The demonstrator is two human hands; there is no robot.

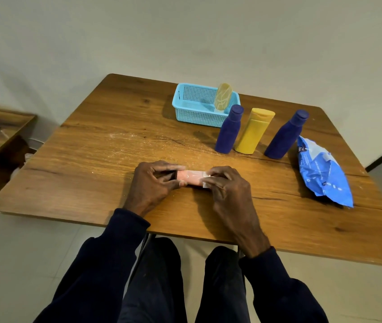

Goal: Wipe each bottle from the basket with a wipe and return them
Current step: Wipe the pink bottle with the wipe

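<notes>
Against a plain pale wall stands a wooden table (pixel 92 148), its grain scuffed and dusted with pale specks near the middle. Pale floor shows on both sides of it. To the left, apart from the table, sits a lower wooden side table (pixel 3 127) with a bluish bundle at the frame's edge, too cut off to identify.

Near the table's front, a pink bottle (pixel 191 178) lies on its side between both hands. The left hand (pixel 152 183) curls around its left end, fingers above and thumb in front. The right hand (pixel 227 185) pinches a white wipe (pixel 206 181) against the bottle's right end.

Toward the far edge sits a light blue mesh basket (pixel 194 113) holding one pale yellow bottle (pixel 223 97), which leans against its right wall. Just in front and to the right of the basket, three bottles stand in a row: a dark blue bottle (pixel 228 131), a yellow bottle (pixel 252 134) and a second dark blue bottle (pixel 283 136), close together but not clearly touching. A crumpled blue wipes pack (pixel 322 171) lies flat near the table's right edge, just beside the last bottle.

Bare wood spreads across the left half of the table and between the hands and the basket. The front edge runs just beneath the wrists, with dark sleeves and dark-trousered knees below it.
</notes>
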